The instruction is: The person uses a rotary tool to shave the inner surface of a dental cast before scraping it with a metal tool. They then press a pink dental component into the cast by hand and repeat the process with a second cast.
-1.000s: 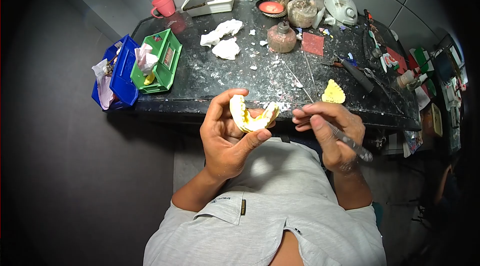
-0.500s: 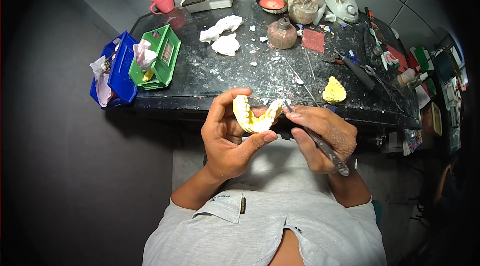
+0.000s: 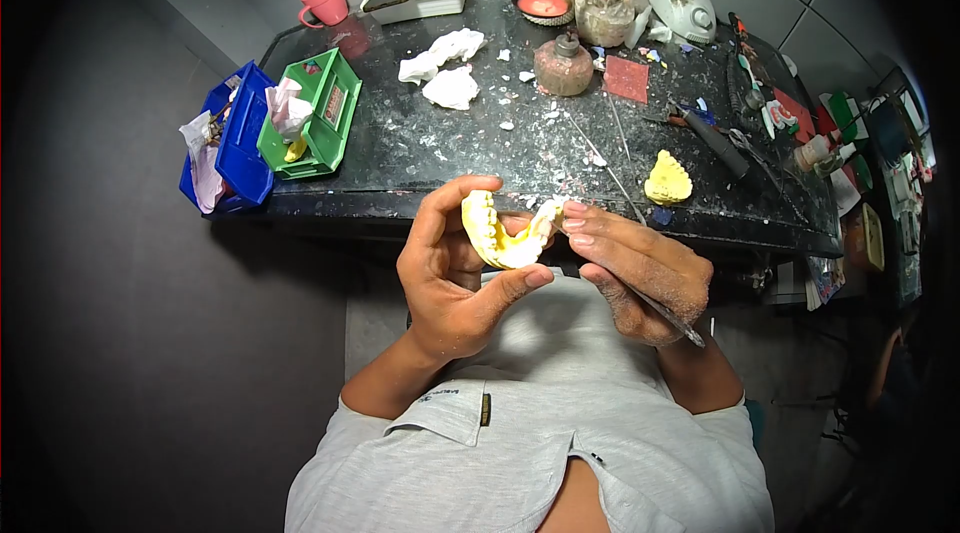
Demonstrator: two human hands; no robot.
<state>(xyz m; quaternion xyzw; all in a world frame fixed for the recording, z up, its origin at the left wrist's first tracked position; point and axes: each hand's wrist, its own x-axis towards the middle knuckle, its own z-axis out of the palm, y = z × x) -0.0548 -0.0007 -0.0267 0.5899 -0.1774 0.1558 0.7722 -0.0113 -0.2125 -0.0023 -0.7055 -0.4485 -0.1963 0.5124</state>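
Observation:
My left hand (image 3: 455,278) grips a yellow dental cast (image 3: 508,245), U-shaped with a row of teeth, between thumb and fingers just in front of the bench edge. My right hand (image 3: 645,268) is closed around a thin metal tool (image 3: 668,317); its handle end sticks out below the palm, and the fingers hide its tip. The right fingertips are at the cast's right arm. A second, smaller yellow cast (image 3: 668,180) lies on the bench beyond my right hand.
On the dark bench (image 3: 390,158) are a green bin (image 3: 335,123), crumpled white tissue (image 3: 450,88), a glass burner (image 3: 563,68), a red wax sheet (image 3: 627,80) and long thin tools. A blue bin (image 3: 245,148) sits at the left edge.
My right hand has rolled over slightly, so its fingers now cover more of the tool and the handle shows less. The cast has shifted slightly left.

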